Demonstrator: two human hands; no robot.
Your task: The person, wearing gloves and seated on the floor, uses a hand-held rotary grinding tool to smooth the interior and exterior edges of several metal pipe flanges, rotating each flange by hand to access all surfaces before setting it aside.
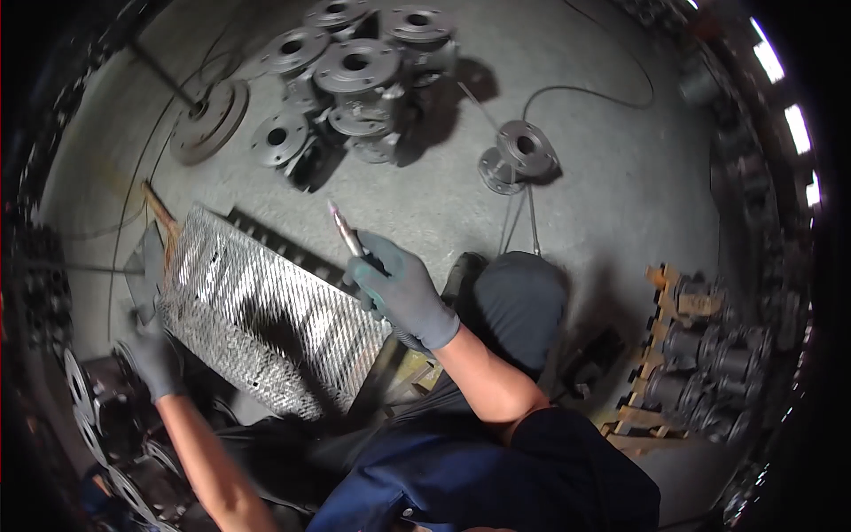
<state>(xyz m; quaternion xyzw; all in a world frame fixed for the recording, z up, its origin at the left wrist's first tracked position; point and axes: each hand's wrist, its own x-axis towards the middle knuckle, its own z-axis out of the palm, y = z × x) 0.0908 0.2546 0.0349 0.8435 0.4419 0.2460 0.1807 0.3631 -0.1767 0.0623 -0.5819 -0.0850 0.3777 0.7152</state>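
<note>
My right hand [396, 288], in a grey glove, is closed around a slim air grinder [343, 229] with a pinkish pointed tip. The tool points up and away from me, over the far edge of a shiny tread-plate box [275, 297]. My left hand [152, 359], also gloved, is at the near left, beside dark flanged castings [102, 381]. Its fingers reach up toward a flat grey blade-like plate [146, 277]. They are blurred, and I cannot tell whether they touch it.
Several flanged valve bodies [358, 75] stand clustered on the floor ahead. A single flanged casting [525, 151] stands right of them. A round metal base with a pole [208, 122] is at the far left. More castings [696, 363] line a wooden pallet [645, 355] at right. Cables cross the floor.
</note>
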